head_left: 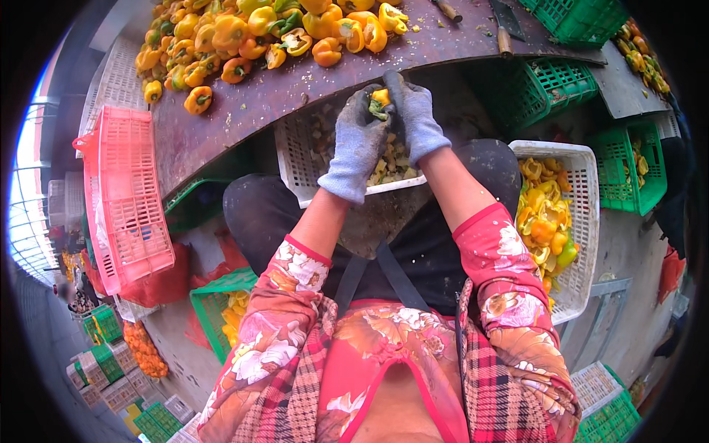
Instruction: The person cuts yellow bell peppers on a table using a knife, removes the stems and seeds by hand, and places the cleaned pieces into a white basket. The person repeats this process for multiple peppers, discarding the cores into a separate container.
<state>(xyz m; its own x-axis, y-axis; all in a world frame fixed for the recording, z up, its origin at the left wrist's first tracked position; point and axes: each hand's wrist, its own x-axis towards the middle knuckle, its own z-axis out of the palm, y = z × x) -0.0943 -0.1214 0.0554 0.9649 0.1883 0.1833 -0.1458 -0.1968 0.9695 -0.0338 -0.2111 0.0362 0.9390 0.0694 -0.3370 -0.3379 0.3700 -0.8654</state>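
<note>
Pepper piece [380, 97], yellow with a green end, sat between the gloved left hand [357, 131] and gloved right hand [416, 111], above a white crate [292, 158] holding scraps [392, 165]. The left grip was closed on it; the right hand was at its other side, its grip impossible to tell with the fingers partly hidden. Beyond, whole and cut peppers [238, 35] lay heaped on the table [179, 139]; near the right knee, another crate [583, 247] held opened yellow peppers [543, 214].

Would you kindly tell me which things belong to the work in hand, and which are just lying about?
Apparently in use: left hand; right hand; pepper piece between them; pepper pile; white crate below.
Seemingly idle: pink crate; wooden-handled tools.
</note>
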